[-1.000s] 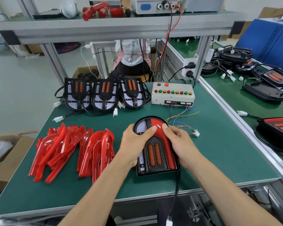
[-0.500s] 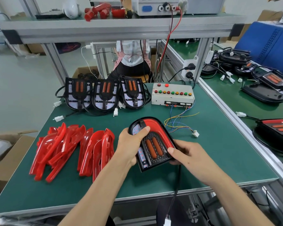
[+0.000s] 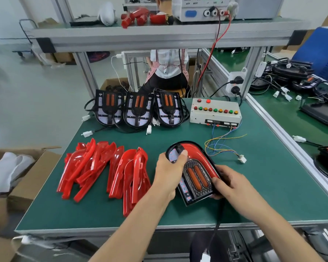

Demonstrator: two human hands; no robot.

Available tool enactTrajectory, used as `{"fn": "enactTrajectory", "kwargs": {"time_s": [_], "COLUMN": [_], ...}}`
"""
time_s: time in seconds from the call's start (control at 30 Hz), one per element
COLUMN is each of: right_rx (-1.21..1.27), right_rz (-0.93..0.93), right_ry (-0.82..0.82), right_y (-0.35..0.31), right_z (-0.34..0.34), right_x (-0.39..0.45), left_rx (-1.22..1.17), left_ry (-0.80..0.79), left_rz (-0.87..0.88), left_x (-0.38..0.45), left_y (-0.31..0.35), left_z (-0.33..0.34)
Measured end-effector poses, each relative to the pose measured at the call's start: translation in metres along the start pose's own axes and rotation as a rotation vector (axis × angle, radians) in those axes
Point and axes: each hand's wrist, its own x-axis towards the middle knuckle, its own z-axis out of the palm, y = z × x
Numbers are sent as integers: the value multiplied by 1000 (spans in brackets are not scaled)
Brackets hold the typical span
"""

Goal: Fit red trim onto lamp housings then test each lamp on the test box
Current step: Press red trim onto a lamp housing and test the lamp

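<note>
On the green bench, everything sits around the lamp housing near the front edge: the heap of loose red trim pieces to its left, three untrimmed housings behind it, the test box behind and to the right. The housing already wears red trim along its arch. The left hand grips its upper left rim, thumb on the face; the right hand curls around its lower right edge. It looks a light, stiff plastic shell, glossy and likely slippery, best held by the rims, clear of the trailing cable.
</note>
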Motion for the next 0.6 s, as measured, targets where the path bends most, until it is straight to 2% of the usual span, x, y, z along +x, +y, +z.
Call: {"fn": "enactTrajectory", "kwargs": {"time_s": [0.13,0.23,0.33,0.4,0.5,0.6], "right_rx": [-80,-117,-131,-152,-254,-322], "right_rz": [-27,-36,-46,-58,-94,-100], "right_ry": [3,-24,-15,-6,30,59], "right_y": [-1,-4,-6,-8,-10,-14], "right_z": [-9,-12,-10,-8,-7,-6], "right_x": [5,10,9,7,6,6], "left_rx": [156,334,484,646,1015,1285], "left_ry": [-35,-18,179,338,473,453], "left_rz": [25,155,413,495,461,362], "left_x": [-17,-30,-36,-31,-15,2], "left_y": [3,9,27,40,55,60], "left_z": [-12,-32,-71,-106,-160,-192]}}
